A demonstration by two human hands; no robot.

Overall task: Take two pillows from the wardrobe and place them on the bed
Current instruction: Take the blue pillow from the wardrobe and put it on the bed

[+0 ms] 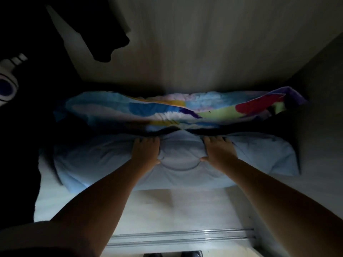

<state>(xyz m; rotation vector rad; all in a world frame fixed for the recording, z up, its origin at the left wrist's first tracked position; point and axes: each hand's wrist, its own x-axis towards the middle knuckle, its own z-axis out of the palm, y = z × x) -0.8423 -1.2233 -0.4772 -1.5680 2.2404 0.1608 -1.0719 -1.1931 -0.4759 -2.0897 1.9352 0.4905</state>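
Dim wardrobe interior fills nearly everything ahead of me: pale wood-grain back panel (185, 43) above, a side wall closing in on the right, dark hanging clothes (27, 127) crowding the left, and the shelf (176, 206) running toward me down to the sliding-door track (181, 236) at its front edge.

On that shelf lie both pillows, long axes running left to right across my view, one behind the other. At the back, against the panel, sits the multicoloured pillow (176, 110), patterned in blues, yellow, green and red. Directly in front of it, nearer to me and touching it along a dark seam, lies the pale blue pillow (83, 164), its ends reaching well past my arms on both sides.

Both arms reach straight in, roughly square to that long axis. Left hand (146, 151) and right hand (219, 151) sit on the middle of the pale blue pillow, close together, neither nearer than the other. Each grip is pinching the fabric: fingers hooked over the far edge, thumbs pressing in from the near side, so the stuffing bulges up between them.

Since the hold is central and the pillow lies crosswise, I judge the coming pull should be straight back toward me, ends drooping evenly; the coloured pillow waits behind for its turn.
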